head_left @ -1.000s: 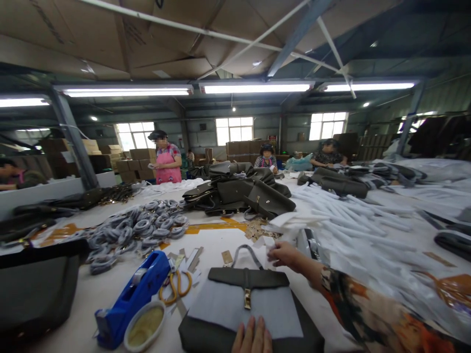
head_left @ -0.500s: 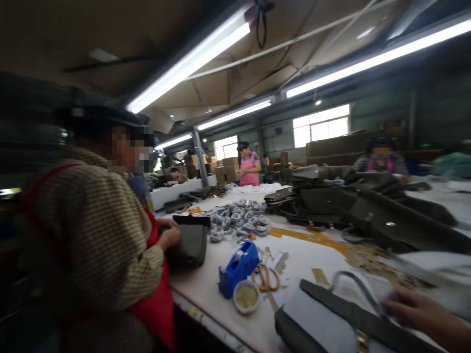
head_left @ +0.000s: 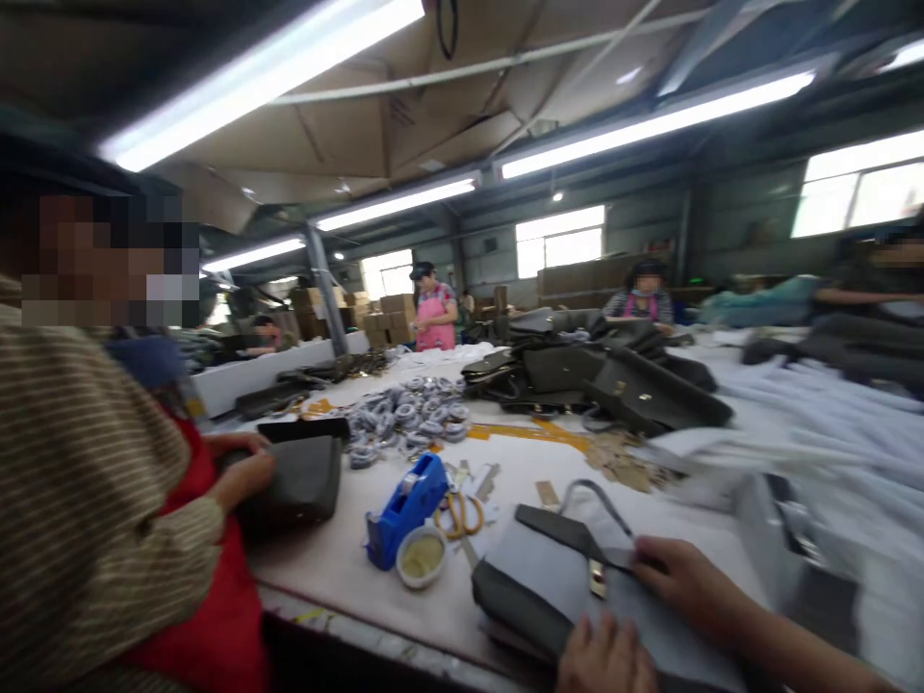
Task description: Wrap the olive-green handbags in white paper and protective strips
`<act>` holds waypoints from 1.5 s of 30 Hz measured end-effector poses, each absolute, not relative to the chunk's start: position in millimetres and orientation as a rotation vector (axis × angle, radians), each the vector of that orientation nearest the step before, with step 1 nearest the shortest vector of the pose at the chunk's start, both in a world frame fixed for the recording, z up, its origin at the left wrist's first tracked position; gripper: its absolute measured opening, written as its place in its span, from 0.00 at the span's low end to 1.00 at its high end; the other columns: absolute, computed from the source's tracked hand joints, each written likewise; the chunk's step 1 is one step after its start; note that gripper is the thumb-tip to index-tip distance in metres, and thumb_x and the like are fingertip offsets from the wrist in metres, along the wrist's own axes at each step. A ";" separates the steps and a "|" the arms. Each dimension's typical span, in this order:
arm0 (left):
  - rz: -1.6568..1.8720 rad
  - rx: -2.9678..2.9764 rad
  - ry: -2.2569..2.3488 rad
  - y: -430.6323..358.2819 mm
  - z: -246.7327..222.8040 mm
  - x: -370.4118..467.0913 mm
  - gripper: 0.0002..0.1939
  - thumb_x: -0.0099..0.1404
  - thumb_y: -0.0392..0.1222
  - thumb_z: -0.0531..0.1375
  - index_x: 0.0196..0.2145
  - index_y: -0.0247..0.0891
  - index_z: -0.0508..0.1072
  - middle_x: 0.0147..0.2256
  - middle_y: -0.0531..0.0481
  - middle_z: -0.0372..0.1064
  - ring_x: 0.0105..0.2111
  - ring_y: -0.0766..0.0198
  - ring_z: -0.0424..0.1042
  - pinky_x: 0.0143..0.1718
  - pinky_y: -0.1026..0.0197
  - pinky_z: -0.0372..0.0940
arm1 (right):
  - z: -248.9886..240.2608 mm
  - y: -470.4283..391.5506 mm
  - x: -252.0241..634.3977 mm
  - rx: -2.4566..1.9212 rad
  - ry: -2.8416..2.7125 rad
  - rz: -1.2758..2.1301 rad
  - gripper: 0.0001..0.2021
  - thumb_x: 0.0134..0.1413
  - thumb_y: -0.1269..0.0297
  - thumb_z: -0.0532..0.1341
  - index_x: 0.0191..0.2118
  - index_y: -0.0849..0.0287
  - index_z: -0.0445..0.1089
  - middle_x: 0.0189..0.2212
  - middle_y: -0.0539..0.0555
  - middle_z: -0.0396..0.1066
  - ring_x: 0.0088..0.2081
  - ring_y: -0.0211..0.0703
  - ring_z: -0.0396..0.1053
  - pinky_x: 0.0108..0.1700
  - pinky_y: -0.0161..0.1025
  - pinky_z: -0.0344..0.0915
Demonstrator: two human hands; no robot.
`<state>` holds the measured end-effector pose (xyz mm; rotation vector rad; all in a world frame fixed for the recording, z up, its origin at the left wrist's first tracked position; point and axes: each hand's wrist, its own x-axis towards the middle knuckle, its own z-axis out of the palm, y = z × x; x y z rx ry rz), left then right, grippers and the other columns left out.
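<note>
A dark grey handbag [head_left: 538, 602] lies on the table before me, its front covered by a pale sheet, with a gold clasp [head_left: 597, 577] on its flap. My left hand [head_left: 607, 662] rests on the pale front near the clasp, fingers stretched out flat. At the foot of the bag's looped handle [head_left: 603, 500], the fingers of my right hand [head_left: 682, 582] are closed on it. Left of the bag are a blue tape dispenser [head_left: 408, 510], a small tub [head_left: 422, 556] of yellowish stuff and yellow-handled scissors [head_left: 462, 515].
At left, a co-worker in a red apron [head_left: 209, 577] holds another dark bag [head_left: 295, 476]. Grey ring-shaped bundles [head_left: 404, 419] and piled dark bags [head_left: 613, 385] lie farther back. White sheeting [head_left: 830, 414] and a grey-and-black bag [head_left: 801, 549] are on the right. Other people work beyond.
My view has swung right, so things sit farther left. My left hand has come into view on the bag. My right hand remains by the handle, and the flap lies flatter over the front.
</note>
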<state>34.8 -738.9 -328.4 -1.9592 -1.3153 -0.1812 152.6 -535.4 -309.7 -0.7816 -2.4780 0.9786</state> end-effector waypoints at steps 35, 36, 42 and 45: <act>-0.625 -2.071 -1.513 -745.0 -309.7 29.0 0.27 0.75 0.54 0.51 0.60 0.30 0.67 0.53 0.39 0.76 0.53 0.50 0.75 0.51 0.51 0.74 | -273.4 -651.2 217.2 -0.099 -2.566 0.358 0.12 0.67 0.70 0.50 0.36 0.58 0.70 0.31 0.55 0.67 0.36 0.45 0.64 0.43 0.44 0.62; -0.627 -2.070 -1.524 -745.0 -310.4 29.0 0.25 0.75 0.51 0.50 0.60 0.31 0.68 0.53 0.40 0.76 0.53 0.51 0.75 0.51 0.51 0.74 | -273.6 -652.5 218.4 -0.096 -2.592 0.339 0.12 0.68 0.69 0.51 0.37 0.58 0.70 0.32 0.55 0.68 0.38 0.46 0.65 0.44 0.45 0.62; -0.581 -2.083 -1.561 -747.7 -313.4 29.4 0.21 0.74 0.34 0.48 0.58 0.42 0.72 0.54 0.42 0.75 0.54 0.53 0.75 0.52 0.49 0.74 | -265.3 -664.6 231.0 -0.153 -2.644 0.317 0.05 0.66 0.69 0.57 0.42 0.55 0.71 0.41 0.56 0.75 0.48 0.50 0.69 0.53 0.49 0.64; -0.589 -2.101 -1.573 -747.9 -312.7 29.8 0.18 0.73 0.35 0.53 0.55 0.45 0.74 0.54 0.41 0.75 0.54 0.51 0.75 0.51 0.46 0.75 | -280.6 -681.5 250.0 -0.208 -2.548 0.401 0.12 0.63 0.71 0.58 0.50 0.52 0.70 0.45 0.58 0.76 0.50 0.53 0.71 0.54 0.52 0.67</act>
